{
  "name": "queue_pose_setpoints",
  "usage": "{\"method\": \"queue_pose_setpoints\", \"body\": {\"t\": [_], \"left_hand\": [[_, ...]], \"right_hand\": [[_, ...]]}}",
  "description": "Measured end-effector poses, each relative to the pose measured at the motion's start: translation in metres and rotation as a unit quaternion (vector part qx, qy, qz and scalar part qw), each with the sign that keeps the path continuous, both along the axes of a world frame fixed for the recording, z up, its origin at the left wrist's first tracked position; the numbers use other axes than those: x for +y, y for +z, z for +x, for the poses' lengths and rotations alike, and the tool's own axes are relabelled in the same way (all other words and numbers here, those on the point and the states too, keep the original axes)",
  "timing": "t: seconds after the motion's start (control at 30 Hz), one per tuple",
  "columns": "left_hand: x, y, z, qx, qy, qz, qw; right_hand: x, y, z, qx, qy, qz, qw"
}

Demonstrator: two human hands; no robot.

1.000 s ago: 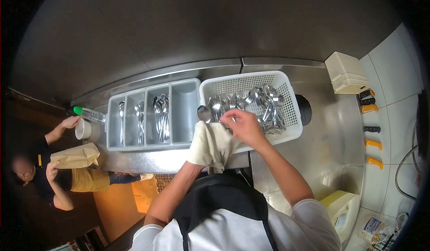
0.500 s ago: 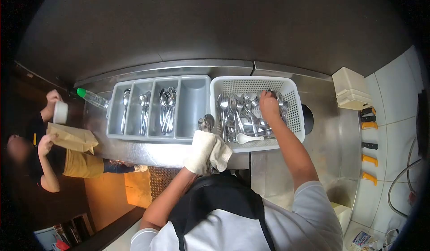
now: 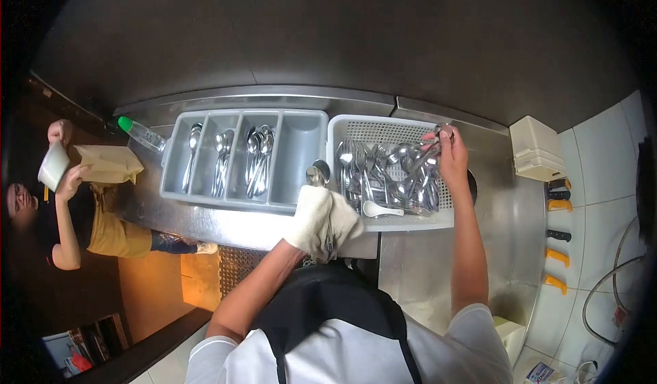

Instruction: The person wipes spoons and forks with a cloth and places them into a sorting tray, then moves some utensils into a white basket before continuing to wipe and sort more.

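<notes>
Currently the right hand (image 3: 453, 158) is pinching one spoon (image 3: 426, 155) btw. thumb & fingertips. It is holding it over the far right corner of the white basket (image 3: 383, 121), handle slanting down-left toward the heap of cutlery (image 3: 383, 178) inside. The left hand (image 3: 320, 221) is sitting wrapped in a beige cloth (image 3: 308, 209) at the near edge of the counter (image 3: 205, 230). It is prob. gripping a bundle of spoons (image 3: 317, 173), which is poking up just beside the grey tray (image 3: 298, 155).

Risks, as I'm judging them:
- The pinch is looking light, so the spoon could be slipping & dropping back into the heap.
- The bundle of spoons could be sliding out of the cloth & going over the counter edge, since it's hanging so near it.
- Fork tines in the heap could be jabbing fingers.

Hard to make out:
- The left fingers are hiding under the cloth, so I cannot tell exactly how they're closing, or how many pieces they're holding.
- The heap is tangling too much to sort forks from spoons.
- The right wrist is covering part of a dark round thing (image 3: 472, 178) by the basket.
- At far left a co-worker is holding a bowl (image 3: 53, 165) & a paper bag (image 3: 106, 163), w/ the lens bending everything there.
</notes>
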State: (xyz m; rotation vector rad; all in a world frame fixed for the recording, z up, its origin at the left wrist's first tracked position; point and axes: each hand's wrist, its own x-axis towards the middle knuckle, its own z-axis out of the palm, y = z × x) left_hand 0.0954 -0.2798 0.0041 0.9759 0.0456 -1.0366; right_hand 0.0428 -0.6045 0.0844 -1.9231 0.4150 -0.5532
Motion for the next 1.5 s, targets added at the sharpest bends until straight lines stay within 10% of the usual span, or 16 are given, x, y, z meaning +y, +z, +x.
{"method": "queue_pose_setpoints", "body": {"t": [0.07, 0.2, 0.27, 0.33, 0.4, 0.47, 0.57, 0.9, 1.1, 1.33, 1.43, 1.5], "left_hand": [[-0.007, -0.024, 0.01, -0.094, -0.063, 0.026, 0.993], [-0.033, 0.055, -0.011, 0.096, 0.008, -0.035, 0.995], [-0.04, 0.072, -0.017, 0.135, 0.069, -0.034, 0.988], [-0.032, 0.035, -0.009, -0.01, 0.008, -0.031, 0.999], [-0.018, 0.024, -0.018, -0.061, -0.001, 0.025, 0.998], [-0.003, 0.041, -0.02, -0.029, -0.047, 0.032, 0.998], [0.007, 0.056, -0.031, 0.012, -0.039, 0.07, 0.997], [0.028, 0.032, -0.031, -0.078, -0.045, 0.019, 0.996], [0.035, 0.047, -0.03, 0.137, -0.022, -0.101, 0.985], [0.006, 0.017, -0.013, 0.005, -0.009, -0.038, 0.999], [-0.001, -0.126, 0.011, -0.107, -0.03, -0.114, 0.987], [-0.018, -0.033, 0.008, -0.205, -0.117, -0.119, 0.964]], "right_hand": [[0.037, 0.035, -0.005, -0.019, 0.059, 0.136, 0.989], [0.099, 0.029, 0.004, 0.055, 0.2, 0.28, 0.937], [0.113, 0.013, 0.009, 0.087, 0.242, 0.16, 0.953], [0.094, -0.009, 0.019, 0.061, 0.195, 0.26, 0.944], [0.046, -0.037, 0.025, 0.169, 0.071, 0.025, 0.983], [-0.003, -0.084, 0.015, 0.149, 0.017, -0.414, 0.898], [-0.03, -0.093, 0.011, 0.152, 0.071, -0.469, 0.867], [-0.069, -0.123, 0.026, 0.266, 0.074, -0.371, 0.886], [-0.065, -0.045, 0.014, 0.117, -0.004, -0.267, 0.957], [-0.015, 0.054, 0.001, -0.105, -0.053, -0.271, 0.955], [0.026, 0.086, -0.007, -0.01, -0.03, -0.064, 0.997], [0.053, 0.081, -0.002, -0.006, 0.021, 0.034, 0.999]]}}
